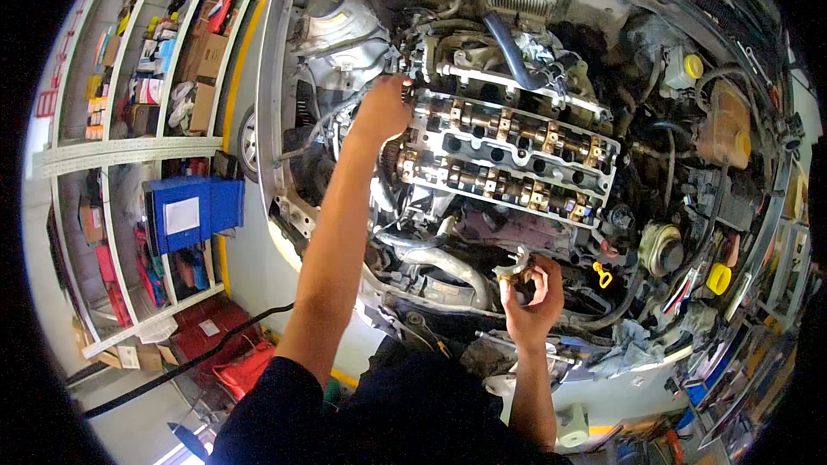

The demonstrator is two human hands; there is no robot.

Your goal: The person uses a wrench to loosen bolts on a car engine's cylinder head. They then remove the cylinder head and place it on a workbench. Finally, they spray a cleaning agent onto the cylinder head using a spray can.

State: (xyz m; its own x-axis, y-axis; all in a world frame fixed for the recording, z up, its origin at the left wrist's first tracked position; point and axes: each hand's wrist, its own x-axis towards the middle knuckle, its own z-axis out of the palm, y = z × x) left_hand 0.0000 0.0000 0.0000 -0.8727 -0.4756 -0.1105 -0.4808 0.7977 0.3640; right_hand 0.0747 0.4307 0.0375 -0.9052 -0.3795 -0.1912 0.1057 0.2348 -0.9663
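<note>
An open engine fills the middle of the view, its silver cylinder head (pixel 482 151) uncovered. Two camshafts lie along it, the far camshaft (pixel 504 125) and the near camshaft (pixel 495 182), each under bearing caps. My left hand (pixel 384 109) reaches to the left end of the far camshaft, fingers curled down; what they grip is hidden. Nearer to me, in front of the head, my right hand (pixel 536 297) pinches a small silvery metal part (pixel 514 267) with a forked, uneven outline, held up above the hoses. Its exact kind is too small to tell.
A yellow dipstick handle (pixel 602 275) sticks up right of my right hand. Hoses such as the grey pipe (pixel 452 267) run along the front. A crumpled rag (pixel 642 344) lies at the near right edge. Shelves (pixel 129 151) and a blue cabinet (pixel 194 211) stand left.
</note>
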